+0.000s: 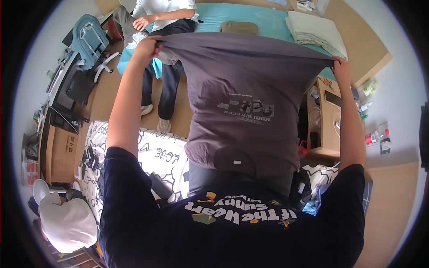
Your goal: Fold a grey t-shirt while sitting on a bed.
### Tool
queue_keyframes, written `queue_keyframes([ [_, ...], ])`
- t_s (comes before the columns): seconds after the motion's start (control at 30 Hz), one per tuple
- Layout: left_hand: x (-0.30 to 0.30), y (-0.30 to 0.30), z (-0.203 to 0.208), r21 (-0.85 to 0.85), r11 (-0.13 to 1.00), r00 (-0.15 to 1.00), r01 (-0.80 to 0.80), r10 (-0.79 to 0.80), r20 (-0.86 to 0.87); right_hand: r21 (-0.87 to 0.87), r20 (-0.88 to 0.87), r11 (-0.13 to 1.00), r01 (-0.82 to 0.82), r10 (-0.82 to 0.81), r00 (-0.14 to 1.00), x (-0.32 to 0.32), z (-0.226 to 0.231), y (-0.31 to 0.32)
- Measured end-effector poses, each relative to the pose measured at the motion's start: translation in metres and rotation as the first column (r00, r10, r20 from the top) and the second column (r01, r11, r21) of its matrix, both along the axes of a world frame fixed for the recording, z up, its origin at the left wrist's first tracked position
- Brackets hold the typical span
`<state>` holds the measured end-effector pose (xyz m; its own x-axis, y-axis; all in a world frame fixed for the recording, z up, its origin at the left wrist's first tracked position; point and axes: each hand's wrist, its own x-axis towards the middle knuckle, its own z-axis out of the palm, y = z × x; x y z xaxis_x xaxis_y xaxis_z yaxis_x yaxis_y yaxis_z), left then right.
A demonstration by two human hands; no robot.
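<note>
A dark grey T-shirt (243, 82) is stretched wide in front of me, with its small print upside down and its neck opening toward my body. At its far left corner, my left hand (146, 48) is closed around the hem. My right hand (342, 70) pinches the opposite corner of the hem at the far right. The cloth is pulled taut between both hands and hangs down toward my lap, hiding what lies beneath it.
Another person (167, 20) sits on the far teal bed (250, 13), holding grey cloth. A folded khaki cloth (239, 28) and folded white bedding (315, 33) lie there. A wooden bedside cabinet (330, 129) stands right. Patterned white bedding (163, 152) surrounds me; a blue chair (89, 38) stands left.
</note>
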<state>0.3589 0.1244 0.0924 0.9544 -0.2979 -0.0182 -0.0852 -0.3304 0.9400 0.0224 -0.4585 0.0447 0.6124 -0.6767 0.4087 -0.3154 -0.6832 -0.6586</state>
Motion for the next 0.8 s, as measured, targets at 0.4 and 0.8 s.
queue_keyframes([
  [0.4,0.036,0.064,-0.029,0.795,0.606,0.911,0.040,-0.349,0.221,-0.302,-0.312,0.952,0.045,-0.143,0.939,-0.017,-0.039,-0.050],
  [0.8,-0.084,0.085,-0.043,-0.250,0.953,0.983,0.172,-0.184,-0.024,0.717,0.439,0.579,-0.389,0.058,0.897,-0.113,-0.035,0.049],
])
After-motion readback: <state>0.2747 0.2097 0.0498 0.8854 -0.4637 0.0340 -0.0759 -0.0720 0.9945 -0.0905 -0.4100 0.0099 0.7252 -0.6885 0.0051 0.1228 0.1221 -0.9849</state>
